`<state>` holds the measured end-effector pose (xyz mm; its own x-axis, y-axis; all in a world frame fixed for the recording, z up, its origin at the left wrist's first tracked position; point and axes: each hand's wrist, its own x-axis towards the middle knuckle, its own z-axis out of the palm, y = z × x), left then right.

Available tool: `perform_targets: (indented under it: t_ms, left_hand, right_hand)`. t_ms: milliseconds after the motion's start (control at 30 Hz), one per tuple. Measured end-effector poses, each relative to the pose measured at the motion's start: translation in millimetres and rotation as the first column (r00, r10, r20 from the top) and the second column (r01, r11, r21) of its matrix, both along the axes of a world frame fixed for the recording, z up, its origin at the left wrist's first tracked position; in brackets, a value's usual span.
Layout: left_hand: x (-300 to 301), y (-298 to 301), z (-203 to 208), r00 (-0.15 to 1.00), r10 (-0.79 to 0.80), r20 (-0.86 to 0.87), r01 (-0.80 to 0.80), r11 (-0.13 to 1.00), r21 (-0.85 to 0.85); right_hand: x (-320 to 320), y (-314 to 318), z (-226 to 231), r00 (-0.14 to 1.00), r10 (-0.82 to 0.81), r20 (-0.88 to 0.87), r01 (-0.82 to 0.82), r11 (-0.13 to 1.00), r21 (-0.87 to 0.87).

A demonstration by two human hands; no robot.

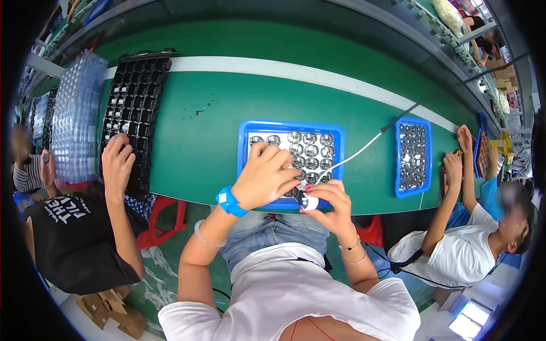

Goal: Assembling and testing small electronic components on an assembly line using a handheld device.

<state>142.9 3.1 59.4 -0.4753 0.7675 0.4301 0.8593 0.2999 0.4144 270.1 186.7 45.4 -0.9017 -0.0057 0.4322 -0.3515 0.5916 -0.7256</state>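
My right hand [334, 209] holds a small white-and-black rounded part [309, 201] between thumb and fingers, over the near edge of a blue tray [243, 149]. Close beside it on the left, my left hand [264, 175] has its fingers bent and drawn together. Its fingertips come near the part, and whatever they pinch is too small to make out. Rows of round, dark, shiny parts [311, 150] sit on the tray's white lining, some hidden beneath my left hand. A white cord [359, 152] runs down from the upper right and ends by my right fingers.
A black compartment tray [133, 102] and stacked clear plastic trays [77, 119] stand at left, near a co-worker's hand [118, 162]. Another filled blue tray [413, 156] lies at right, near another co-worker's hands [453, 165]. A white strip [273, 68] crosses the green table [193, 148].
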Motion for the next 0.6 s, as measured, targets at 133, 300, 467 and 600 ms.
perform_targets:
  t_ms: [133, 300, 467, 600]
  left_hand:
    - [5, -17, 4, 0.999, 0.027, 0.045, -0.028, 0.999, 0.031]
    - [22, -20, -2, 0.991, -0.081, 0.110, 0.083, 0.997, -0.006]
    - [28, -20, -2, 0.991, -0.055, 0.118, 0.058, 0.998, -0.016]
    - [35, -12, -7, 0.998, -0.042, 0.051, 0.045, 0.998, -0.050]
  right_hand:
    - [0, 1, 1, 1.000, 0.001, 0.003, -0.001, 1.000, -0.002]
    - [1, 3, -1, 1.000, -0.007, 0.023, 0.009, 0.998, -0.066]
    - [8, 14, -16, 0.986, -0.129, 0.110, 0.169, 0.717, -0.676]
    - [-24, 18, 5, 0.995, -0.093, -0.021, 0.065, 0.818, -0.572]
